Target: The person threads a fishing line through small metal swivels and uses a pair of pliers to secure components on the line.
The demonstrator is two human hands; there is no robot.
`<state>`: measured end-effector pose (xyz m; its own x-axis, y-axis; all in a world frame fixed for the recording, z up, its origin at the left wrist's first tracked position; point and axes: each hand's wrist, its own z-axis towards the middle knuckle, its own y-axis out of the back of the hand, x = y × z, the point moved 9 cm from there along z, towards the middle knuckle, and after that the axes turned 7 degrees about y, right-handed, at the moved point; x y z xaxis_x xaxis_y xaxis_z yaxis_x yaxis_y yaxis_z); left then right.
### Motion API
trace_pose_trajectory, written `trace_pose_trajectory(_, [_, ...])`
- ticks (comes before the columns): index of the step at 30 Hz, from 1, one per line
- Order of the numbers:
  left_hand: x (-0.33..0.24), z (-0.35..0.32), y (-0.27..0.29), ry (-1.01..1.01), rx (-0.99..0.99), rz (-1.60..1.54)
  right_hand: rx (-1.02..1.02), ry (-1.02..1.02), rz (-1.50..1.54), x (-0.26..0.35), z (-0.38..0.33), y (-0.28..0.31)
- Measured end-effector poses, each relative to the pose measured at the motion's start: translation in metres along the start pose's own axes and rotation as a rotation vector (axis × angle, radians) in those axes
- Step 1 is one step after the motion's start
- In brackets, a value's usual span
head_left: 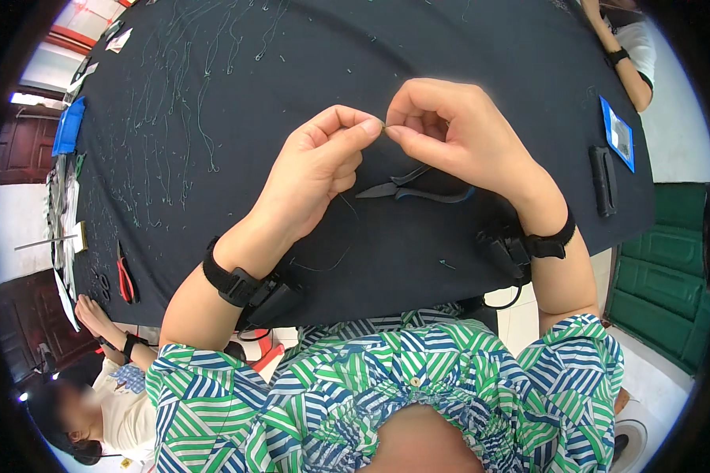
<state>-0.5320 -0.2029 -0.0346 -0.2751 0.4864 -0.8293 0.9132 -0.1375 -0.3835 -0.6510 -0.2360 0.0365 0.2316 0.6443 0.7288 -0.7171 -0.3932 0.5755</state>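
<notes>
Far L of the blue-gripped pliers point(399, 190): red-handled pliers point(124, 276) w/ dark scissors point(103, 284) just beside, near the cloth edge by a co-worker's hand point(92, 314), so prob. that person's kit. Up & L of the blue-gripped pliers, thin green strands point(205, 118) lie in long, loose rows, maybe spread like that to stop tangles.

Closer in, the L hand point(317, 164), up-L of the pliers, pinches a tiny dark bit point(383, 127) btwn thumb & index, other fingers curled in. Too small to ID. Loose thread point(352, 246) curves down-L of the pliers; can't tell if it's tied to the bit.

R hand point(464, 130), just above the pliers, seems to pinch the same bit w/ thumb & index, fingers arched, tips nearly touching the L's; prob. b/c such a small pc needs fine control from both sides. Pliers lie right under, prob. for quick grab.

Well R of the pliers: a long black case point(604, 181), then a blue-edged packet point(618, 135), prob. set aside to keep the middle for handwork.
</notes>
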Motion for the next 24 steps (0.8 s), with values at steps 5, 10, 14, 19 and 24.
trace_pose_trajectory(5, [0.001, 0.0, 0.0, 0.0, 0.009, 0.004, 0.011, 0.015, 0.0, -0.001, -0.001, 0.001])
trace_pose_trajectory(10, [0.001, 0.0, 0.001, -0.002, 0.006, 0.011, -0.002, 0.032, -0.014, 0.0, 0.0, 0.004])
trace_pose_trajectory(14, [0.0, 0.0, 0.001, -0.015, 0.008, 0.028, -0.027, 0.057, -0.044, 0.0, 0.0, 0.007])
trace_pose_trajectory(19, [0.0, 0.0, 0.0, -0.013, 0.006, 0.027, -0.013, 0.076, -0.05, 0.003, 0.0, 0.007])
trace_pose_trajectory(24, [0.001, 0.0, 0.001, -0.004, 0.003, 0.038, -0.056, 0.068, -0.074, -0.004, 0.0, 0.012])
